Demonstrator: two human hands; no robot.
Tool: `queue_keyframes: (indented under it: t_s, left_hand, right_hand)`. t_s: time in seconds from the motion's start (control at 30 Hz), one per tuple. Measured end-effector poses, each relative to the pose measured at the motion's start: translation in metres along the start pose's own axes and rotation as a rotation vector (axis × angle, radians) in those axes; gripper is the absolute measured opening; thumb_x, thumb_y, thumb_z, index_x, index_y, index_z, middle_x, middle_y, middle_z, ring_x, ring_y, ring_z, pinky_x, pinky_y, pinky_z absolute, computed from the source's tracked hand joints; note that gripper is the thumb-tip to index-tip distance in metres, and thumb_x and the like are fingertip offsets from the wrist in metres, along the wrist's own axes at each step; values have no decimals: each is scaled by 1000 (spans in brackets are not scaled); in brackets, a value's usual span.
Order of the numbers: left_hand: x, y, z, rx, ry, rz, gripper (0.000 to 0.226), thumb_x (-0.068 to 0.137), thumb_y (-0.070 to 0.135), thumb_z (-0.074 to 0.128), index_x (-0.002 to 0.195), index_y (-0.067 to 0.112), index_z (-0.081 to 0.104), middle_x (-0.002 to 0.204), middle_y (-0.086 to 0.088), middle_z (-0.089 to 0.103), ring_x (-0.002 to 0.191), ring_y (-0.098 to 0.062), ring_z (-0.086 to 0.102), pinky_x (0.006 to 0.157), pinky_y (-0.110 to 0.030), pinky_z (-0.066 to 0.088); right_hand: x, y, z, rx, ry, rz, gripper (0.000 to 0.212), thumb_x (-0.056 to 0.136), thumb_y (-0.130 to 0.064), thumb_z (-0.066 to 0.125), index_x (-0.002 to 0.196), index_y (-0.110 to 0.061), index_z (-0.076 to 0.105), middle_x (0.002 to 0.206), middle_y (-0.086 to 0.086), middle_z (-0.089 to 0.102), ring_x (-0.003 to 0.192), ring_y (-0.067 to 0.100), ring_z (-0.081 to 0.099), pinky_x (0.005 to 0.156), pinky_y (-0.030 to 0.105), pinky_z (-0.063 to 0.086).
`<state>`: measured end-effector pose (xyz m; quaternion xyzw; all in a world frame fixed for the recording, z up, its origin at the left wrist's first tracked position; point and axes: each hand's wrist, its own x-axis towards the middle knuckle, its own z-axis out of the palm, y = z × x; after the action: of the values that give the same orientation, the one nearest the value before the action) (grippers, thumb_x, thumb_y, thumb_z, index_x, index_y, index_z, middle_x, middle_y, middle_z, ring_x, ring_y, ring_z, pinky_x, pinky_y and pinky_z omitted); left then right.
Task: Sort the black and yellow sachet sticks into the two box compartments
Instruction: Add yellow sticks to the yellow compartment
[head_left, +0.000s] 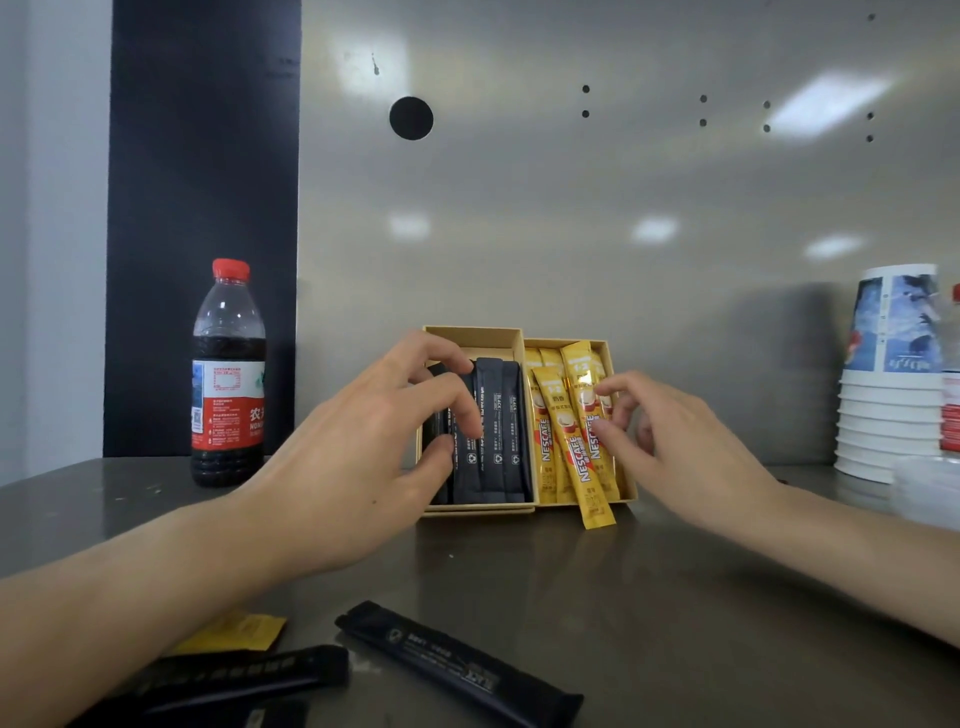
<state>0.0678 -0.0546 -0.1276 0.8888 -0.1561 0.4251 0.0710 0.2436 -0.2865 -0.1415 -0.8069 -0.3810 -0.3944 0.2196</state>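
Observation:
A tan two-compartment box (474, 335) stands on the steel counter. Its left compartment holds several black sachet sticks (496, 436); the right one holds several yellow sachet sticks (545, 441). My left hand (363, 447) rests on the black sticks, thumb and fingers pinching one at the left side. My right hand (670, 441) has its fingertips on a yellow stick (587, 457) that lies slanted and pokes out over the box's front edge. Near me on the counter lie loose black sticks (457, 665) (244, 675) and a loose yellow stick (234, 631), partly behind my left forearm.
A dark drink bottle with a red cap (227, 379) stands left of the box. A stack of upside-down paper cups (891, 384) stands at the right edge. A metal wall rises right behind the box.

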Motion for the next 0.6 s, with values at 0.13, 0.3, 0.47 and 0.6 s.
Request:
queue_keyframes:
  t_s: [0.13,0.3,0.47,0.6]
  left_hand:
    - [0,0,-1,-6,0,3,15,91,27,58,95,42,60,132,29,37,115,5,47,89,-28,51]
    - [0,3,-1,-18,-4,10,16,90,25,58,94,41,60,131,28,38,116,2,48,90,-27,49]
    - [0,3,-1,-16,-5,9,16,91,25,59,94,40,60,131,29,37,117,6,45,90,-24,48]
    - [0,4,-1,-12,-10,7,17,92,24,59,94,40,60,131,30,36,118,4,46,90,-23,49]
  right_hand:
    - [0,1,-20,-74,-187,-192,54,92,-66,43,138,-38,40,102,-22,50,81,2,56,70,17,48]
    - [-1,10,-29,-301,-306,-394,80,86,-83,36,151,-37,31,133,-18,37,114,-5,40,92,18,46]
    - [-4,9,-19,-361,-203,-473,69,91,-74,39,143,-29,46,137,-5,44,117,12,49,96,32,52]
    - [-5,5,-12,-370,-177,-473,64,93,-68,42,143,-29,46,143,-3,44,127,14,47,100,35,51]
